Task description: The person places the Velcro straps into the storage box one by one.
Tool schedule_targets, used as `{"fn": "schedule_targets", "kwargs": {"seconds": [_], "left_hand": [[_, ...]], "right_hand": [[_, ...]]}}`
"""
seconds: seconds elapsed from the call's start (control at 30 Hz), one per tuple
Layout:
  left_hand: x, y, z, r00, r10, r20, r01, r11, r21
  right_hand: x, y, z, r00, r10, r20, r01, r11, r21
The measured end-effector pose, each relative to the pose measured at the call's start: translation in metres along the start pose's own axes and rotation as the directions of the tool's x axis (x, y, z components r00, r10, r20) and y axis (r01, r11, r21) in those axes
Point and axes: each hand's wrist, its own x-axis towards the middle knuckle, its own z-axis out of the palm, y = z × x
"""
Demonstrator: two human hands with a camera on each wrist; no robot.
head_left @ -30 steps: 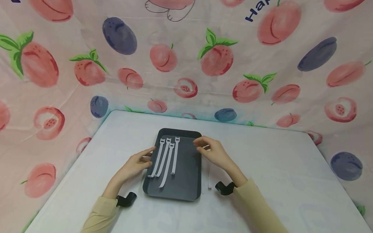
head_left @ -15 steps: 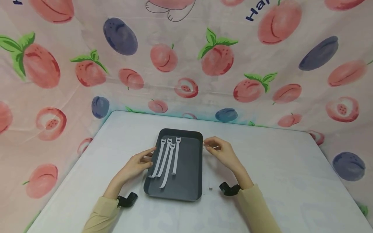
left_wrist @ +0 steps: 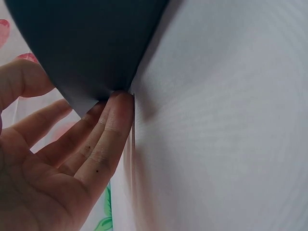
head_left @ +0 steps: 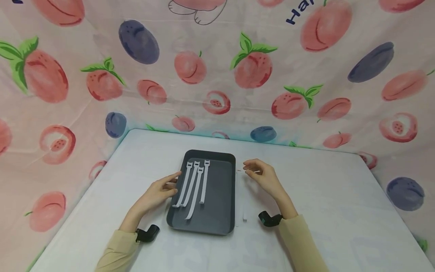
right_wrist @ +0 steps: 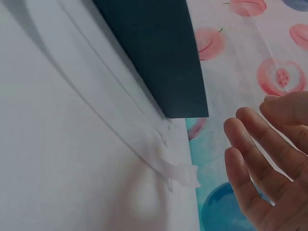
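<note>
Found left hand [head_left: 157, 193] angled in from the near left, with fingers extended against the outer left wall of the dark grey tray [head_left: 221, 190], touching rather than clasping it. Observed right hand [head_left: 264, 178] raised above the white table [head_left: 323, 211] just beyond the tray's right wall, angled toward the far left, with fingers slightly bent and parted, grip loose and empty. Recorded four white cable ties [head_left: 204, 183] lying lengthwise in the tray's left half, slotted heads toward the far end, plus at least one pale loose strap [right_wrist: 183, 174] on the table alongside.
</note>
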Motion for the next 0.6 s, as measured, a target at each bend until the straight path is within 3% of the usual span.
{"fn": "schedule_targets", "kwargs": {"seconds": [0.6], "left_hand": [[0.001,0.001,0.0,1.0,0.008,0.01,-0.008,1.0,-0.007]], "right_hand": [[0.0,0.023,-0.007,0.994,0.081,-0.079,-0.083,0.996,-0.026]]}}
